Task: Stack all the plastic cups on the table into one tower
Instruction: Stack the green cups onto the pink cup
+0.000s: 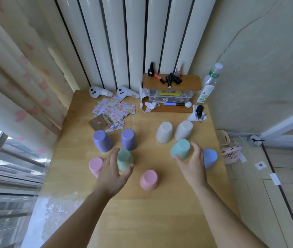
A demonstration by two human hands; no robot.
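Reaching over the wooden tabletop [142,221], both hands are spread open with nothing held. The left hand [112,173] hovers beside a green cup [124,159], thumb near its right side, fingers running between it and a pink cup [95,166]. The right hand [193,167] curls around the near side of a second green cup [180,149]; whether the fingertips touch it cannot be told. A blue cup [210,158] sits just right of that hand, partly hidden behind it.

All nine cups stand upside down and separate, none stacked. Two purple cups, the left one [102,141] and the right one [129,139], sit behind the left-side green cup. Two white cups, one [164,132] just beside the other [183,130], sit behind the right-side green cup. Another pink cup [149,180] stands alone, nearest the person, between the two hands.

At the far edge lie scattered sticker sheets [114,109], two white controllers [97,92], a clear storage box [169,95] under a wooden board [190,82] bearing nail polish bottles [170,78], and a plastic bottle [209,83].
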